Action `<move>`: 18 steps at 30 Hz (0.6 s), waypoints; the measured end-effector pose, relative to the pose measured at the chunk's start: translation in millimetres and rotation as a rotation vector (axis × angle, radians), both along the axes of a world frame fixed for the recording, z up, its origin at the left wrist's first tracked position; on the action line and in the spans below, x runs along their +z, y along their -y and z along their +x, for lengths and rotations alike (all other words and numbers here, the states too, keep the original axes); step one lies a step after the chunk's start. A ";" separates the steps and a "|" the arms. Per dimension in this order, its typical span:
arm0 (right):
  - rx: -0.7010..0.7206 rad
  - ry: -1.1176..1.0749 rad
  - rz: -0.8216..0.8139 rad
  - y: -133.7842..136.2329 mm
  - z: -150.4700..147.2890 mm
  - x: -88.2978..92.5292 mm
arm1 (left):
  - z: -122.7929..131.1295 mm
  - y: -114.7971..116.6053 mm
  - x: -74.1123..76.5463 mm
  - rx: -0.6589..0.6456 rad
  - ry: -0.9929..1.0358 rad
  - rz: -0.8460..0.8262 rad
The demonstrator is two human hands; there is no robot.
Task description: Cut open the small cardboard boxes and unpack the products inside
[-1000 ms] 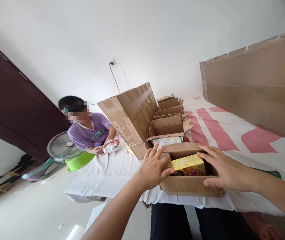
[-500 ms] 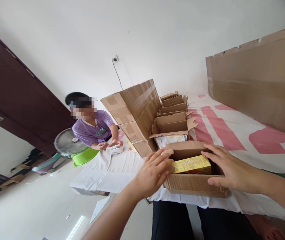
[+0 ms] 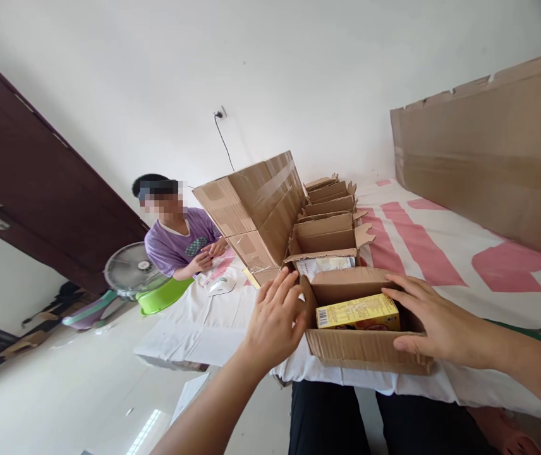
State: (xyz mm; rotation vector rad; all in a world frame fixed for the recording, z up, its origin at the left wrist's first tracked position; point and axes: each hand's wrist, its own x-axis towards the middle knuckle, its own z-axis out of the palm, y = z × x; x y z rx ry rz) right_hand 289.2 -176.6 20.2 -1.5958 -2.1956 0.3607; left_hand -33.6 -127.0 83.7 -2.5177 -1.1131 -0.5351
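An open cardboard box [image 3: 370, 351] sits near the bed edge in front of me. In it lies a yellow printed carton [image 3: 358, 313] with a barcode on its left end. My left hand [image 3: 277, 316] is at the box's left end, fingers stretched out and open, palm turned down. Whether its fingertips touch the cardboard I cannot tell. Over the right end rests my right hand [image 3: 441, 322], fingers spread, fingertips by the far rim and thumb near the front corner. Just behind the box, a white packet [image 3: 325, 265] shows in another open carton.
Open cartons [image 3: 325, 234] run in a row away from me, beside a tall taped cardboard box [image 3: 261, 208]. A large cardboard panel [image 3: 483, 151] stands at right. A person in purple [image 3: 188, 240] sits left, near a white object [image 3: 222, 286]. A green handle [image 3: 526, 332] lies right.
My left hand has shifted left off the box's rim, and the yellow carton sits slightly further left. My right hand stays put. The other person's hands have left the white object.
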 end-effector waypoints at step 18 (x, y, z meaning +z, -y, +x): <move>-0.013 -0.050 -0.078 3.4 -6.3 12.9 | 38.8 6.3 19.1 -0.214 0.107 -0.361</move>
